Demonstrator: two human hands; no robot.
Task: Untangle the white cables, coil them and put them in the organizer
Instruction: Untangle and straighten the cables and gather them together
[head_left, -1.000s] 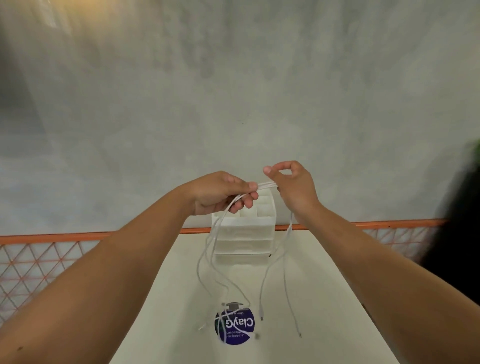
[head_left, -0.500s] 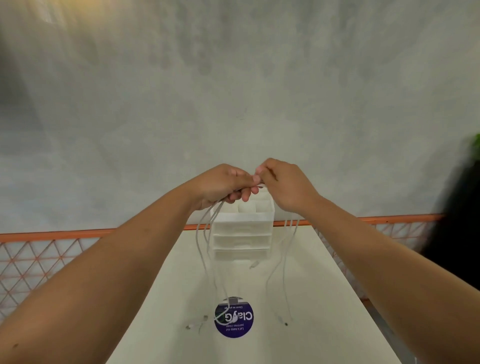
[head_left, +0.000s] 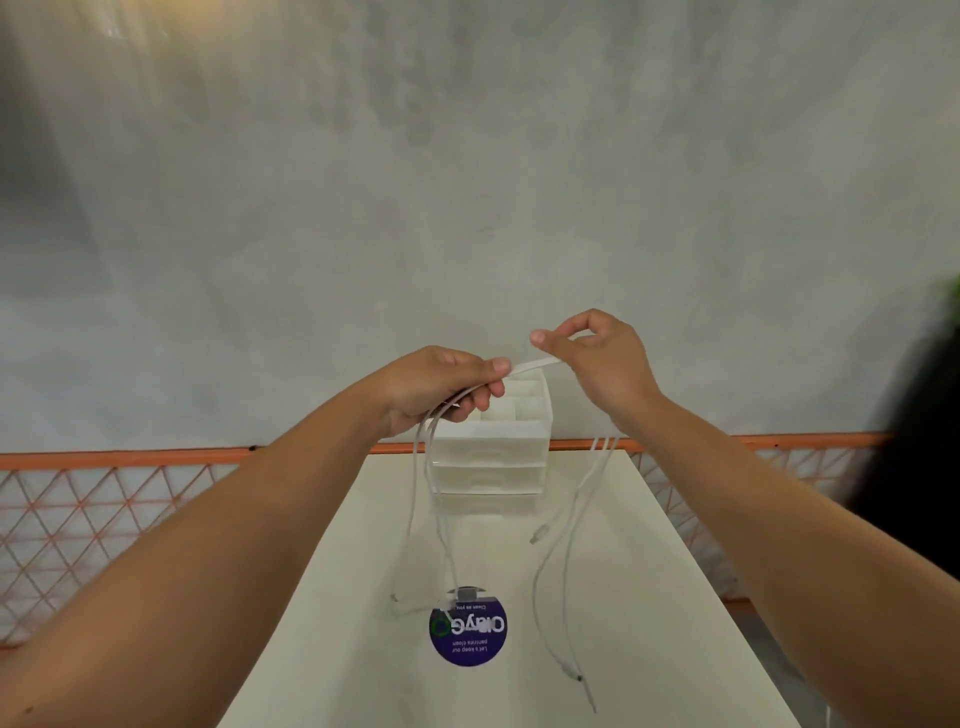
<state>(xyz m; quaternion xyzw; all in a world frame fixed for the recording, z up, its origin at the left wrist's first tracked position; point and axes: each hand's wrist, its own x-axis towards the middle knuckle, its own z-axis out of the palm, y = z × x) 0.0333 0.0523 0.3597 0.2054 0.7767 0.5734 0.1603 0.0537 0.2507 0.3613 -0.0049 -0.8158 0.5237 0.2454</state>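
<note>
Both hands hold a bundle of white cables (head_left: 531, 367) up in the air above the table. My left hand (head_left: 441, 387) grips the bundle with curled fingers; several strands hang from it down to the table. My right hand (head_left: 597, 364) pinches the same bundle a short way to the right, index finger raised, and more strands drop below its wrist with their plugs dangling near the table top. Behind the hands stands the white organizer (head_left: 491, 457), with open compartments on top and drawers below. Part of its top is hidden by my left hand.
The white table (head_left: 649, 597) is narrow and bears a round purple sticker (head_left: 468, 631) near the hanging cable ends. An orange rail with mesh (head_left: 104, 499) runs behind the table. A grey wall rises beyond. A dark blurred shape sits at the right edge.
My hands were together half a second ago; the right hand has now pulled away to the right, stretching a short span of cable between them. The hanging ends swung.
</note>
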